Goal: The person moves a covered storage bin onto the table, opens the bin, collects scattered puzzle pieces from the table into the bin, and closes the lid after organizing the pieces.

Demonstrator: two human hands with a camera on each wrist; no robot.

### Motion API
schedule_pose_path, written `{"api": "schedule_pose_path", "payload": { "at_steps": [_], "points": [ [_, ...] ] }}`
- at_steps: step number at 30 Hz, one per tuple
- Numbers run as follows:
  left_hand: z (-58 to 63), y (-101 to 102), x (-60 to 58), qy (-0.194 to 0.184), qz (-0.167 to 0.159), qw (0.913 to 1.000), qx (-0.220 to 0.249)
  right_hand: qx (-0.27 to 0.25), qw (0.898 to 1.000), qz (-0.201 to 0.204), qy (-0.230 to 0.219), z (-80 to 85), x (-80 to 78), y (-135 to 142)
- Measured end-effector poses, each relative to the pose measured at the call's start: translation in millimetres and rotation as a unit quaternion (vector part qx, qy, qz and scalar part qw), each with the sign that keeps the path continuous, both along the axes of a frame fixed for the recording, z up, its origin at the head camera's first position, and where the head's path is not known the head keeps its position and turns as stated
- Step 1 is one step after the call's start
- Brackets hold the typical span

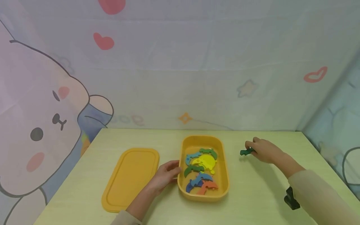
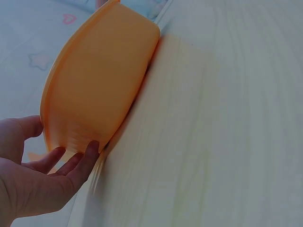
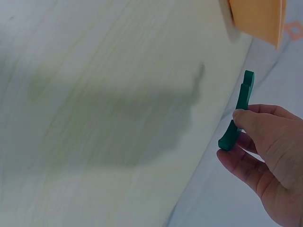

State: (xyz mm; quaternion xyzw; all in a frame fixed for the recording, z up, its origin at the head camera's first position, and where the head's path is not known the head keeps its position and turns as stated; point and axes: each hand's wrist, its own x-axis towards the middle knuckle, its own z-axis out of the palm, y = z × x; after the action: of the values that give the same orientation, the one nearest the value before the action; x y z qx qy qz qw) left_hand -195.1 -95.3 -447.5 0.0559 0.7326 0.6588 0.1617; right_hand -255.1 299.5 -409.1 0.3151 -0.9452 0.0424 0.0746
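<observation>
My right hand (image 1: 265,150) pinches a small dark green wavy piece (image 3: 242,101) between thumb and fingers. It is raised above the table to the right of the yellow box (image 1: 226,184), casting a shadow. My left hand (image 2: 47,175) holds the box at its left side, one digit at the rim and the other fingertips against the outer wall. Inside the box lie several flat animal-like pieces: a yellow one (image 1: 206,161), a green one (image 1: 194,169), an orange one (image 1: 208,186) and blue ones (image 1: 203,177), some overlapping.
A yellow lid (image 1: 130,178) lies flat on the table (image 1: 247,200), left of the box. Behind the table hangs a pale printed cloth (image 1: 168,78) with hearts and a cartoon animal. A black device (image 1: 292,199) shows beside the right sleeve.
</observation>
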Motion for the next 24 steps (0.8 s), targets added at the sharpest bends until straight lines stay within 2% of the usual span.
{"api": "schedule_pose_path", "payload": {
  "at_steps": [18,24],
  "points": [
    [-4.3,-1,-3.8,0.004,0.003,1.0,0.004,0.0,1.0,0.005,-0.001,30.0,-12.1,-34],
    [-3.5,-1,-2.9,0.002,0.0,1.0,0.005,0.001,1.0,0.012,-0.007,37.7,-11.9,-51]
  ]
}}
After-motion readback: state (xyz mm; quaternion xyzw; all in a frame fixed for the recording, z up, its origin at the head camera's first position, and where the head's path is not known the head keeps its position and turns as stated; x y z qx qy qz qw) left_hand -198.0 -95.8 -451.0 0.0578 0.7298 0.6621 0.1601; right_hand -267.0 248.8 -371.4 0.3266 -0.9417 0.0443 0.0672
